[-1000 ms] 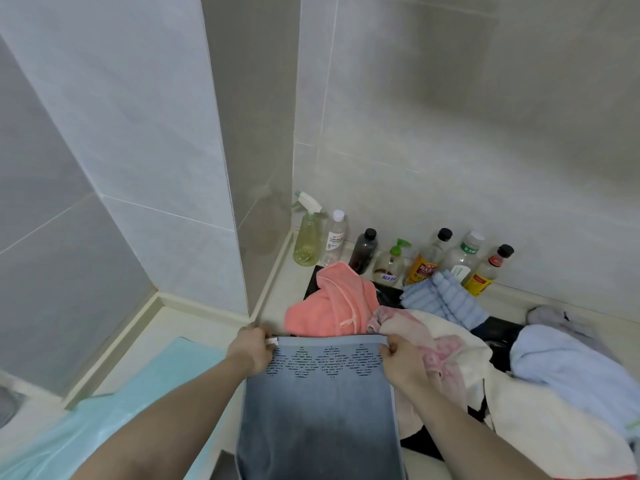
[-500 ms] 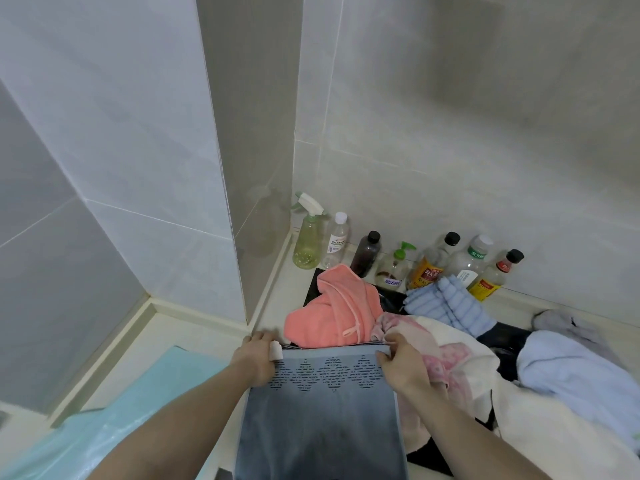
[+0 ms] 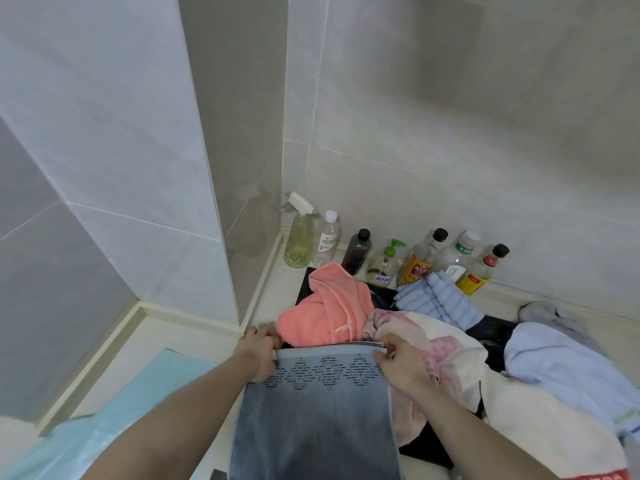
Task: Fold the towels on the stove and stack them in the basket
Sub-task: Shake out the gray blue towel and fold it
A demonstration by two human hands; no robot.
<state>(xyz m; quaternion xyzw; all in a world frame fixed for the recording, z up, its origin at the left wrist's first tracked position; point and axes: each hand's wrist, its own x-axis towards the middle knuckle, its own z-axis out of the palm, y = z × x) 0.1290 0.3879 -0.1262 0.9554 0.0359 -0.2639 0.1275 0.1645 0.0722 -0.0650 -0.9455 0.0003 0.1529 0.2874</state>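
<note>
The task looks to be at an early stage, with one towel in hand and most of the pile untouched. The person holds a blue-grey towel [image 3: 317, 410] with a band of diamond patterning near its far edge; the left hand [image 3: 258, 353] pinches the far left corner and the right hand [image 3: 401, 367] pinches the far right corner, where two layered edges show, so the towel seems already doubled over once. It hangs or lies stretched toward the viewer at the front of the counter [image 3: 194, 336], just in front of the stove [image 3: 491, 332], whose dark surface shows only in patches between the cloths. Still heaped there, unfolded, are a coral towel [image 3: 329, 306], a ribbed light blue towel [image 3: 438, 299], a pink and cream towel [image 3: 446, 362], a pale blue towel [image 3: 561, 362] and a grey cloth [image 3: 550, 317] at the far right. A row of bottles [image 3: 391, 254] stands along the wall behind them. No basket is in view, so whether any towel is already stacked cannot be told. By this judgement, the fold in hand needs finishing, then every remaining towel needs folding and stacking.
</note>
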